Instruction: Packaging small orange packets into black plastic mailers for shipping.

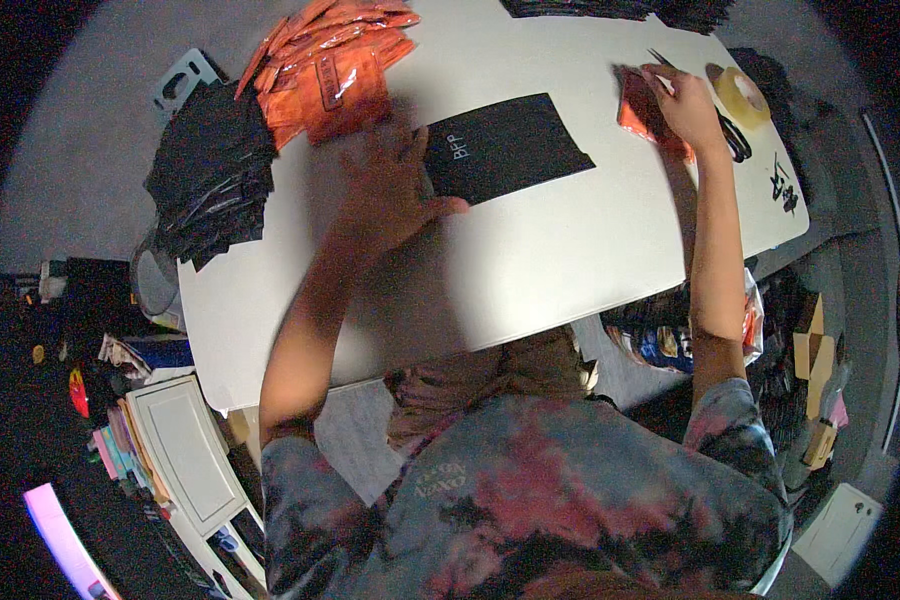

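A flat black pouch (515, 150) with pale lettering lies on the white table. My left hand (385, 185) is at the pouch's left edge, open with its thumb stretched out by the lower corner; its fingers are in shadow. At the table's right, my right hand (688, 108) reaches over a small orange packet (638, 105), fingertips pinched together at its upper edge; the exact grip is partly hidden. Dark pointed tips show beyond these fingers and black loops (736, 138) beside the wrist, seemingly one pair of scissors passing under the hand.
Orange plastic-wrapped packets (330, 75) are piled at the far left, beside a heap of black packets (213, 165). More black packets (610, 8) lie along the far edge. A yellowish tape roll (742, 95) and small black pieces (785, 188) sit at right. A white cabinet (185, 455) stands lower left.
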A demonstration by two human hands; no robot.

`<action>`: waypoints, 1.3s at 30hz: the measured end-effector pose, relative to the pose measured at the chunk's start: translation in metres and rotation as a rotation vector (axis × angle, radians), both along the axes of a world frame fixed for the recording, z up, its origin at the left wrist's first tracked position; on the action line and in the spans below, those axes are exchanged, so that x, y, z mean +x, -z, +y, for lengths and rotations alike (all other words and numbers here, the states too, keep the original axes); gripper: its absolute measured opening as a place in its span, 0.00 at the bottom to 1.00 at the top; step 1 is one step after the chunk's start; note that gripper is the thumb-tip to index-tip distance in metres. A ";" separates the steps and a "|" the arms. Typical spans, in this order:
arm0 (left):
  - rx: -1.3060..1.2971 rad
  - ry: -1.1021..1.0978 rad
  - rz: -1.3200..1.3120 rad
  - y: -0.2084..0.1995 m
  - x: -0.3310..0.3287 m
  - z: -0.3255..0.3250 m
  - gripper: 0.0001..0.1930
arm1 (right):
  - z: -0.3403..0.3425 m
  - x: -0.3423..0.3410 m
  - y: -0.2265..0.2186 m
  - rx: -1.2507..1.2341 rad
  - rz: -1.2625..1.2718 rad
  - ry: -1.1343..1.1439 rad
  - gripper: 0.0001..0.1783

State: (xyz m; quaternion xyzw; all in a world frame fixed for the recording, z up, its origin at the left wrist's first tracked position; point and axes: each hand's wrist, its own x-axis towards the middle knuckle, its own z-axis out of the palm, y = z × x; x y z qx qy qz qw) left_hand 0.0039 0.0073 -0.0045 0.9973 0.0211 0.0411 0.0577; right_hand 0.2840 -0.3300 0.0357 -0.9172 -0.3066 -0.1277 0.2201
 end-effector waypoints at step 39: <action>-0.263 0.446 -0.351 -0.010 0.027 -0.108 0.08 | -0.144 0.047 0.023 -0.205 -0.137 0.203 0.20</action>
